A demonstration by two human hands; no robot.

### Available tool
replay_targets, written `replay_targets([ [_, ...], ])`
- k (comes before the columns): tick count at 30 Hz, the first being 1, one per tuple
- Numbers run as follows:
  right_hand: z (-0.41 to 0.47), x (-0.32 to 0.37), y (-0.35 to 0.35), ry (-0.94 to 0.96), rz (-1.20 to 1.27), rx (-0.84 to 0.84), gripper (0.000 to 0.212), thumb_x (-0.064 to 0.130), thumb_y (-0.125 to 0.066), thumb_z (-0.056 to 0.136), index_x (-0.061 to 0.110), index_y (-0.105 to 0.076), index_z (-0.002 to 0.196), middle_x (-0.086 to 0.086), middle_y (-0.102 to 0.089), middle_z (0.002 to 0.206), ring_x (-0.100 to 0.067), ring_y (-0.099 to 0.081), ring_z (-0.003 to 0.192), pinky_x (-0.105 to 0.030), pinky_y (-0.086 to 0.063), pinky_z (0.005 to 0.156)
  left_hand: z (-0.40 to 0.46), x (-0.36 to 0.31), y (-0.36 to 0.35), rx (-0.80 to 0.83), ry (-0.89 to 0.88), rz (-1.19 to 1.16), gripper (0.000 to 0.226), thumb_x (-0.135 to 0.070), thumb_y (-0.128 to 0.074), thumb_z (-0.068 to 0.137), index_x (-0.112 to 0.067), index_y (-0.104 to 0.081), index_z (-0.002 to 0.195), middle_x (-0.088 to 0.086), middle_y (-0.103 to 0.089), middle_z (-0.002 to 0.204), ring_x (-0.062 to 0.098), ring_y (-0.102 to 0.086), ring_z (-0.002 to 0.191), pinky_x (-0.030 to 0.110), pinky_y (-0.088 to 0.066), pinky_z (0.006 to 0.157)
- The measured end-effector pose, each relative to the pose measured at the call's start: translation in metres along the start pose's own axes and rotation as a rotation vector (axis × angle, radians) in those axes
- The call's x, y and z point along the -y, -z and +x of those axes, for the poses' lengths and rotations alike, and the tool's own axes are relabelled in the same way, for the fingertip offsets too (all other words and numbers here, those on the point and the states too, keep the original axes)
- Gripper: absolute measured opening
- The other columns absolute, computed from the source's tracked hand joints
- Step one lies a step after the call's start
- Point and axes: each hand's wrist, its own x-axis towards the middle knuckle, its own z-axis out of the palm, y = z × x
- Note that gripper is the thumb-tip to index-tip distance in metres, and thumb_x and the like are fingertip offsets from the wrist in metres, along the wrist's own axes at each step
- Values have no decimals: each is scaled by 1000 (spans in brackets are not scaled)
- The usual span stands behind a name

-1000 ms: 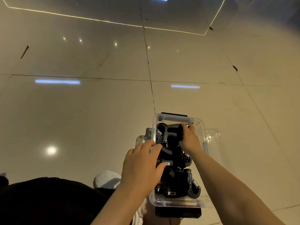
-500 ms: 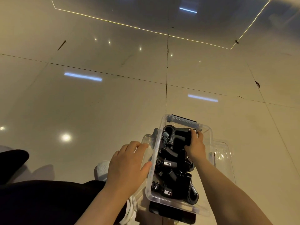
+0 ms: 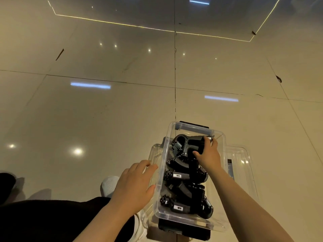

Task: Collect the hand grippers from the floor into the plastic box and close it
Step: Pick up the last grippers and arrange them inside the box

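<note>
At lower centre, the right hand (image 3: 208, 154) grips the top gripper (image 3: 187, 144) inside the box (image 3: 217, 133); the left hand (image 3: 135, 186), open, braces its wall. Heaped grippers could block the lid (image 3: 242, 154) beneath from closing.

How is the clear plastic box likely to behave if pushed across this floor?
The box would probably slide easily, since the tiled floor looks glossy. Packed with hand grippers, it is likely heavy. Its thin walls may flex.
</note>
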Motion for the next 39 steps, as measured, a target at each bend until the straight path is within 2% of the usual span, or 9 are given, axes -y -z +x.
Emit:
replay_targets([
  [6,-2,10,-3,-21,-28,-29,68,23,-70,83,14,-30,138,-20,-11,153,-39,-61,98,-41,-50,80,-4,-9,3,22,-54,-33,69,-32,-83,51,-29,-56,114,-6,-61,108,11,-64,87,27,-53,67],
  [8,-4,13,2,-30,-4,3,73,26,-70,82,15,-28,141,-18,-8,154,-38,-60,103,-40,-50,83,-3,-20,14,24,-32,-65,65,-34,-75,66,-30,-49,126,-5,-55,121,13,-59,102,30,-49,80],
  [10,-11,15,11,-23,26,20,77,28,-70,81,17,-26,143,-16,-7,154,-36,-58,108,-38,-49,85,-3,-34,21,12,-11,-124,60,-34,-58,85,-33,-33,139,-8,-37,138,12,-42,123,30,-35,98],
  [12,-23,15,23,30,38,8,76,28,-67,83,19,-24,146,-14,-4,156,-33,-55,114,-36,-47,87,-5,-47,24,-26,-35,-125,58,-36,-48,91,-36,-23,143,-11,-27,144,9,-31,129,27,-28,103],
  [16,-63,-3,49,121,106,-20,66,30,-63,85,21,-32,143,-4,-12,156,-24,-45,126,-31,-41,90,-10,-63,27,-9,-64,-95,57,-37,-48,91,-35,-24,143,-10,-28,144,10,-35,127,27,-32,101],
  [21,-112,-48,76,63,256,-59,52,29,-66,85,16,-47,132,-4,-33,144,-22,-47,123,-36,-43,100,-24,-65,36,57,31,-25,52,-36,-48,91,-33,-30,140,-9,-36,138,10,-44,116,23,-41,90],
  [29,-172,-82,96,108,385,-142,45,19,-68,83,15,-52,125,-4,-46,132,-20,-53,114,-25,-39,84,-48,-126,67,-135,-101,-57,46,-40,-48,92,-32,-39,136,-15,-41,132,6,-46,112,19,-39,84],
  [35,-194,-101,119,179,451,-127,37,15,-69,83,19,-56,118,4,-47,123,-14,-52,109,-23,-41,82,-56,-168,39,-46,-27,-66,43,-40,-48,92,-32,-41,133,-12,-46,131,10,-48,113,25,-43,85],
  [39,-210,-139,127,115,499,-93,34,15,-67,84,18,-57,117,8,-47,117,-10,-51,104,-24,-42,85,-57,-209,12,1,-43,-106,38,-40,-50,91,-33,-46,128,-12,-56,113,7,-54,99,23,-46,79],
])
